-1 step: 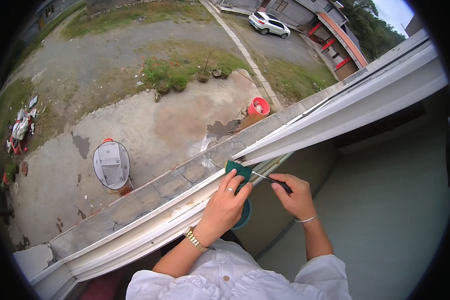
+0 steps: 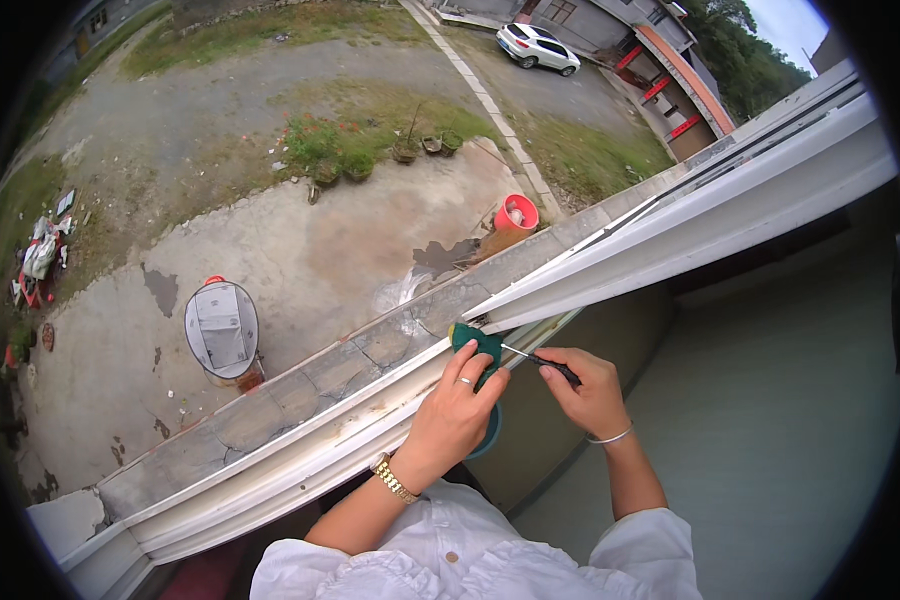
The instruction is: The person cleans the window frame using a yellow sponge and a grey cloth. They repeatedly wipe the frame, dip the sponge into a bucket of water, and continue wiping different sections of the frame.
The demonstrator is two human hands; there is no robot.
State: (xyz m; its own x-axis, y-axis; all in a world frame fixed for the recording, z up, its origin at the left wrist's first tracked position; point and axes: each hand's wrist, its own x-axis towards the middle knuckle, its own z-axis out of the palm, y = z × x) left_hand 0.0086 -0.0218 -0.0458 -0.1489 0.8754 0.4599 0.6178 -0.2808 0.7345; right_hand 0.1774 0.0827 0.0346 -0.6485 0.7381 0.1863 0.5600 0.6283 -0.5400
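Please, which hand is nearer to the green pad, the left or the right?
Left. The left hand has its fingers on the green pad; the right hand is apart, to its right, holding a screwdriver.

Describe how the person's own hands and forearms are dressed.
The left hand is gloveless, with a silver-coloured ring on one finger and a gold-coloured watch with a link band at the wrist. The right hand, also gloveless, has a thin silver-coloured bangle at its wrist. Loose white sleeves leave both forearms uncovered.
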